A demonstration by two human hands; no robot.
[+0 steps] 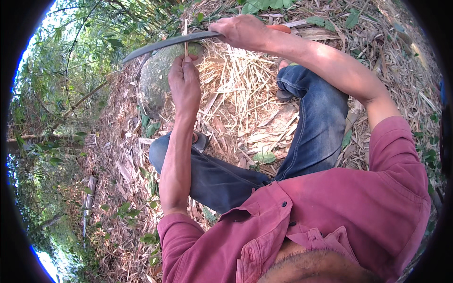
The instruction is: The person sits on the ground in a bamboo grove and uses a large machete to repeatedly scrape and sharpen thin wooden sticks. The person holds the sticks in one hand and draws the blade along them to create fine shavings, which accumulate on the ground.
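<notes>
My right hand (243,31) is closed round a long curved machete (163,45), and an orange end of its handle (279,29) shows past the hand. The dark blade reaches out to the left, over a large mossy stone. A thin pale strip (186,49), which looks like split wood or bamboo, is pinched in my left hand (184,81), thumb and fingers pressed together. The strip points away from me and crosses the blade, which appears to touch it. Whether the blade cuts into it I cannot tell.
The grey-green stone (155,82) lies just left of my left hand. Between my legs is a heap of pale shavings and split strips (243,85). Dry leaves (125,170) cover the ground around me, and green bamboo growth (56,70) stands at the left.
</notes>
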